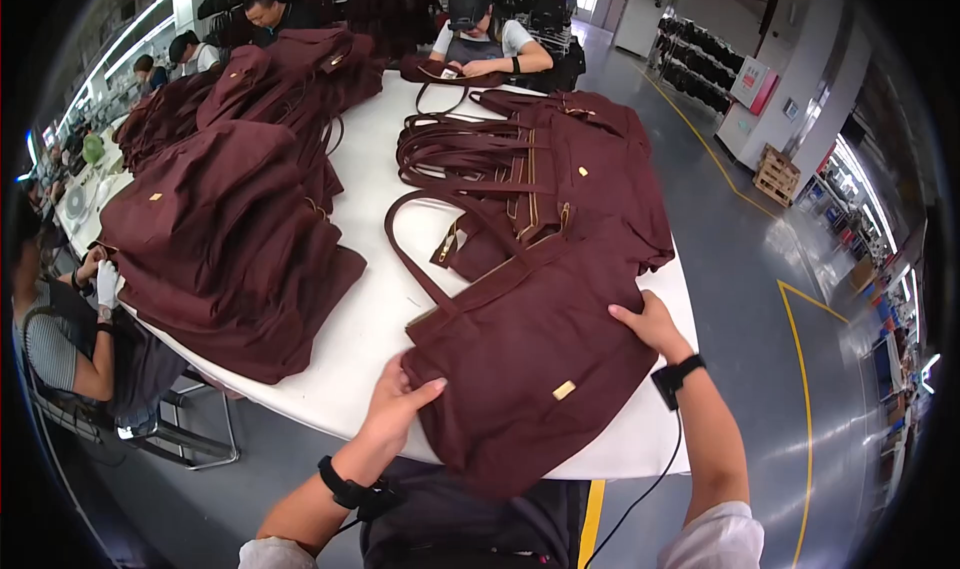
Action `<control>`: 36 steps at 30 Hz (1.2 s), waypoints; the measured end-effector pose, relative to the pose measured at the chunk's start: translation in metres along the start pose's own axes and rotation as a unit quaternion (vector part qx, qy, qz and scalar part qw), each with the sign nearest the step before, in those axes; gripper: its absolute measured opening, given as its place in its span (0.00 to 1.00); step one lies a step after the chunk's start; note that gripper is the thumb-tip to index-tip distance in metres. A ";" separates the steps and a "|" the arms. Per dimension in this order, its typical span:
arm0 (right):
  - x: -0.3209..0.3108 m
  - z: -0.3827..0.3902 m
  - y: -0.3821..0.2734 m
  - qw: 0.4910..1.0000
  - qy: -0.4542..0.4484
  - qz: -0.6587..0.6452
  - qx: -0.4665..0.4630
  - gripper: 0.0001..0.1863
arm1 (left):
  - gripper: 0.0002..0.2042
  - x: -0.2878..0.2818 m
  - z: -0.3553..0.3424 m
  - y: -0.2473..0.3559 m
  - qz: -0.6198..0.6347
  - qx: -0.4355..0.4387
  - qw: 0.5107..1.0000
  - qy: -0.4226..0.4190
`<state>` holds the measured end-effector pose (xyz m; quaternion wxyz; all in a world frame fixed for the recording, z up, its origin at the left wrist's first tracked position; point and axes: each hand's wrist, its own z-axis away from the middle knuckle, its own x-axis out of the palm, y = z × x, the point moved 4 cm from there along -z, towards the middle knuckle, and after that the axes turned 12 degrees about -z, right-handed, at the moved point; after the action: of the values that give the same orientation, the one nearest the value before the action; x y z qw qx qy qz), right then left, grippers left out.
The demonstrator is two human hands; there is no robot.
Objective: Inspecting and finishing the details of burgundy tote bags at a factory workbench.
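Both hands (392, 406) (657, 327) half-curled around one maroon handled bag (530, 339).

A lane of bare white tabletop (372, 174) between the left bag pile (235, 219) and the right bag row (605, 184) admits a hand lengthwise. The looped handle (405, 261) of the front bag (530, 354) projects into this lane. A co-worker's hands (482, 67) obstruct the far end. At the near edge, the front bag, overhanging between left hand (393, 399) and right hand (650, 324), blocks entry.
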<state>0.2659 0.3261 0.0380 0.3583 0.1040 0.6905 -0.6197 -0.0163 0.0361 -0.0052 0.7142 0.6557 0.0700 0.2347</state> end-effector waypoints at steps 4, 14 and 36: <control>-0.005 0.068 -0.032 0.976 0.093 -0.153 -0.121 0.15 | 0.33 -0.015 -0.002 0.046 -0.095 0.166 0.981 0.023; -0.021 0.167 -0.025 0.988 -0.034 0.128 -0.083 0.14 | 0.33 -0.054 -0.018 0.072 -0.435 0.245 0.853 0.151; 0.065 -0.013 -0.063 0.978 0.106 0.147 -0.105 0.31 | 0.19 0.044 0.056 0.011 -0.455 0.199 0.848 -0.187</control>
<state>0.1770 0.3055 0.0459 0.3793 0.2315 0.7630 -0.4694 0.0423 0.0048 0.0213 0.5950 0.7095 0.2710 -0.2627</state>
